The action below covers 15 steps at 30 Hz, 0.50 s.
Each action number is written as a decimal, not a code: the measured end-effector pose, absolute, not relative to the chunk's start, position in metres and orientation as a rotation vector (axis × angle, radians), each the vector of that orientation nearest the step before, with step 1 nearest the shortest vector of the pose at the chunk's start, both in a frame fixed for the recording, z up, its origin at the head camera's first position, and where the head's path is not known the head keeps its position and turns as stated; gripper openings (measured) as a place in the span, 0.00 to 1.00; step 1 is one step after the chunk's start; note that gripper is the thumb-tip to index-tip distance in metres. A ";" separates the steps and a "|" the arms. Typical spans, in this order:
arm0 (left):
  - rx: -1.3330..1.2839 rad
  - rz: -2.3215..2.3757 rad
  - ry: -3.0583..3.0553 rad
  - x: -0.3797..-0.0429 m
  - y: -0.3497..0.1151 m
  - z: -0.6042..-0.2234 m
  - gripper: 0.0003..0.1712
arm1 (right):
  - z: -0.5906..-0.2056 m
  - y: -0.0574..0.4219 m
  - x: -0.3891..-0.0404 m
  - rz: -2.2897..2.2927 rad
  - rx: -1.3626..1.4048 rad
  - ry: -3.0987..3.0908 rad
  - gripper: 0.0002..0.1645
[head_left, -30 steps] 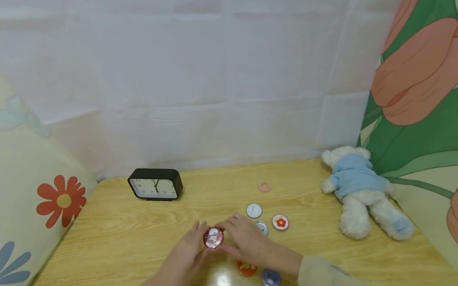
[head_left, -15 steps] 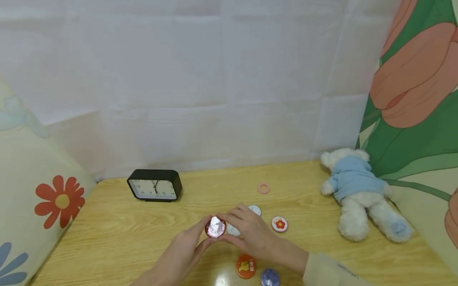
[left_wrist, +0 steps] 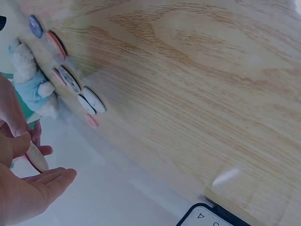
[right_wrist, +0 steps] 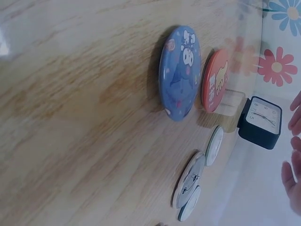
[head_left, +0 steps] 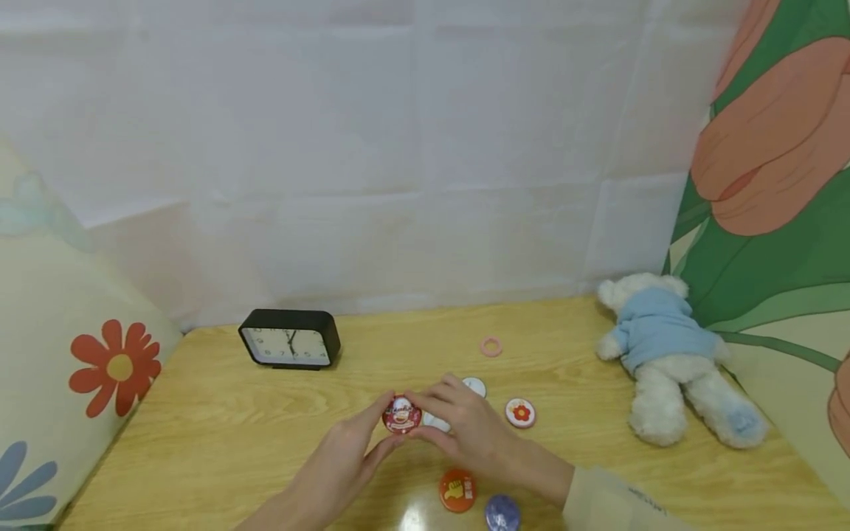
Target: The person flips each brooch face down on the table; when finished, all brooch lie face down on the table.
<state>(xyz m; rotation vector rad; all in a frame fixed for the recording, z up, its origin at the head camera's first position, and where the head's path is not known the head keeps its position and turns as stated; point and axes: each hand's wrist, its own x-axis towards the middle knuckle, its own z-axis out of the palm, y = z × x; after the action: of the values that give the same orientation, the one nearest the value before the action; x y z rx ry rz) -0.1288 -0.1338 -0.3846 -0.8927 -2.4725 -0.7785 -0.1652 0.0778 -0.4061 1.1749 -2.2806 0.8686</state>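
Observation:
A round red pin badge point(head_left: 402, 415), with a picture and lettering on its face, is held up between my two hands above the table. My left hand point(head_left: 348, 459) pinches its left side, index finger at the upper edge and thumb at the lower. On the opposite side, my right hand point(head_left: 468, 428) grips it likewise by the rim. The left wrist view shows the badge point(left_wrist: 36, 157) edge-on with its pale side and red rim, beside the left hand point(left_wrist: 35, 193). Partly covered behind the right hand lies a whitish badge point(head_left: 436, 422).
Several badges lie around the right hand: a white one point(head_left: 475, 386), a red-flower one point(head_left: 520, 413), an orange thumbs-up one point(head_left: 457, 490) and a blue-purple one point(head_left: 502, 513). Beyond are a pink ring point(head_left: 491, 346), a black clock point(head_left: 290, 339) and a teddy bear point(head_left: 671, 346).
Both hands have moved slightly away from the body with the red badge. Its tilt has changed, and the bright glare on its face is gone. The orange badge is now uncovered.

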 end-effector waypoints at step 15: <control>-0.913 -0.698 -2.398 -0.129 -0.134 -0.392 0.36 | -0.408 0.070 -0.163 1.050 1.124 -2.230 0.16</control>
<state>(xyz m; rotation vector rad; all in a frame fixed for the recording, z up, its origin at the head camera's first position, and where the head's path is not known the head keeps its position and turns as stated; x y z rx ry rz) -0.1287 -0.1342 -0.3923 -0.9128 -2.3982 -0.6981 -0.1635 0.0698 -0.4076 1.1243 -2.2296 1.0498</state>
